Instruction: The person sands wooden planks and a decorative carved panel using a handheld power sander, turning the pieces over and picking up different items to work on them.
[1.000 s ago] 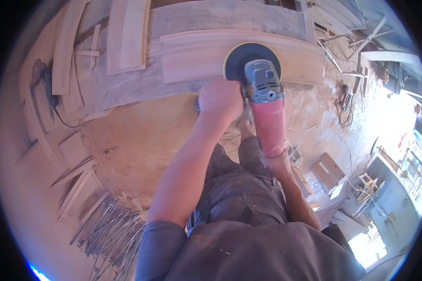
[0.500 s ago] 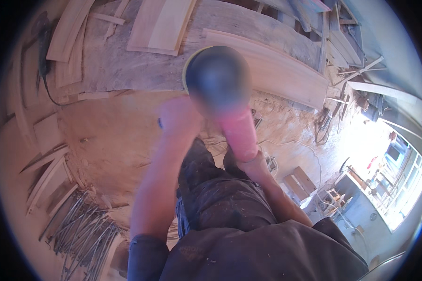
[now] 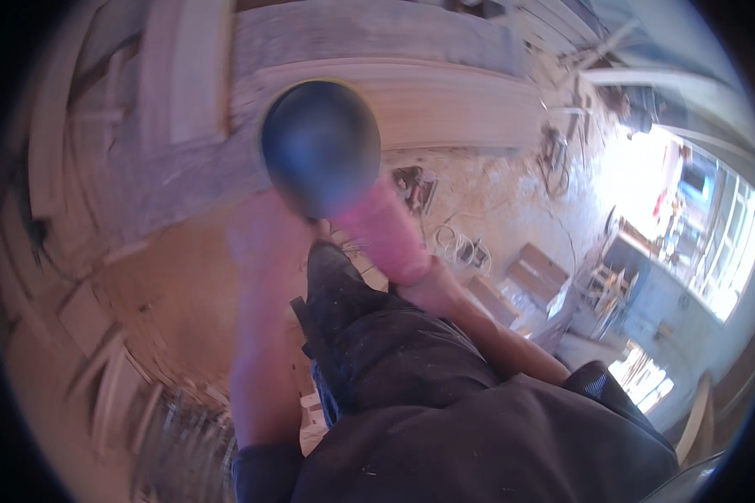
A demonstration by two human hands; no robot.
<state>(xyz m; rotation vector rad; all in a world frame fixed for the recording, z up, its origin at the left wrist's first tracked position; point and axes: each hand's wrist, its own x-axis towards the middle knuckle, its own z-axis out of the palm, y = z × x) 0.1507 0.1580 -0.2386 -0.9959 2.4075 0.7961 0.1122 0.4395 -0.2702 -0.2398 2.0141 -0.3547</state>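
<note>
In front of me is a round-headed power tool that looks like a disc sander (image 3: 320, 142). Its head is dark and blurred, with a thin yellowish rim. A pink-red body (image 3: 384, 233) runs back from the head. My right hand (image 3: 421, 287) is closed at the rear end of that body, its fingers mostly hidden. At the left of the head, my left hand (image 3: 264, 225) is closed against the tool, smeared by motion. Beyond the tool, a long curved wooden panel (image 3: 453, 109) lies on the work surface.
Another wooden panel (image 3: 197, 71) is at the far left. Cardboard boxes (image 3: 537, 275) and a coiled white cable (image 3: 457, 243) lie on the floor to the right. Thin rods (image 3: 184, 440) are heaped at the lower left. Bright windows (image 3: 705, 218) stand at the right.
The tool and both hands have shifted left in the picture. The view has also turned, so the panels appear further left and more of the floor at right shows.
</note>
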